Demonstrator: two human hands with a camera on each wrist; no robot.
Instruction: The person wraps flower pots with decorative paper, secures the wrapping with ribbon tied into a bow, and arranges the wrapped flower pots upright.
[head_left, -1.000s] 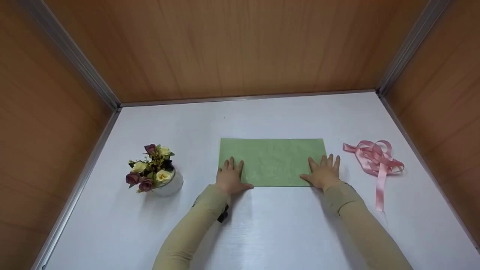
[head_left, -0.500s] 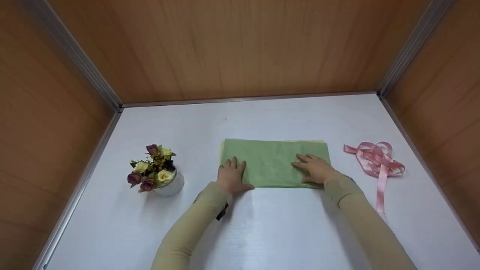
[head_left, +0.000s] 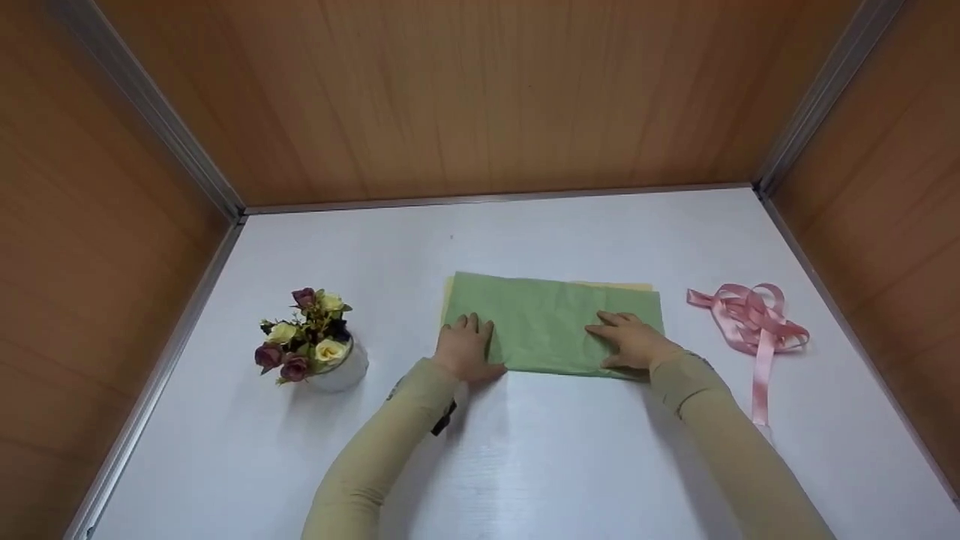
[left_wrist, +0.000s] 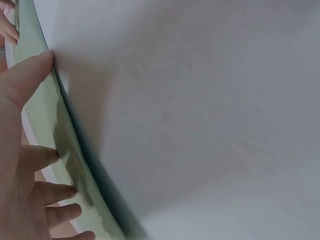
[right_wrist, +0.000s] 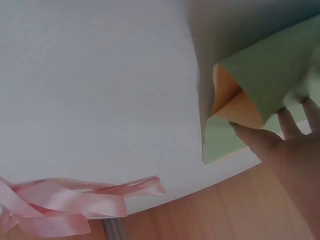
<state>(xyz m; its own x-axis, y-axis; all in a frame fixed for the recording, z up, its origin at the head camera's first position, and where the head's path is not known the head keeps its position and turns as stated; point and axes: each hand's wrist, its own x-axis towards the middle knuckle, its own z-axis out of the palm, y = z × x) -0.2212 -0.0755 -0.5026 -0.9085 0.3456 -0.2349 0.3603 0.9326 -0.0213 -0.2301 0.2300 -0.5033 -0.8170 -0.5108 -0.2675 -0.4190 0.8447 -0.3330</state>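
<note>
A folded sheet of green wrapping paper [head_left: 536, 322] lies on the white table, with pale yellow paper [head_left: 615, 286] showing along its left and back edges. My left hand [head_left: 463, 351] rests on its left front part, fingers spread and thumb out at the front edge. On the right part lies my right hand [head_left: 634, 343], fingers fairly straight and pointing left, thumb near the front edge. In the right wrist view, the paper's front fold bulges up into an open loop with an orange-yellow inside [right_wrist: 242, 110]. Fingers of the right hand [right_wrist: 287, 135] touch the paper beside that loop.
A white pot with purple and cream artificial flowers [head_left: 306, 337] stands to the left. A loose heap of pink satin ribbon [head_left: 750, 319] lies to the right, one tail running forward. Wooden panels [head_left: 495, 105] wall the table at the back and both sides.
My right hand has shifted left onto the paper, its fingers turning inward. The green layer has slid and skewed slightly, baring yellow paper beneath. The left hand stays nearly in place.
</note>
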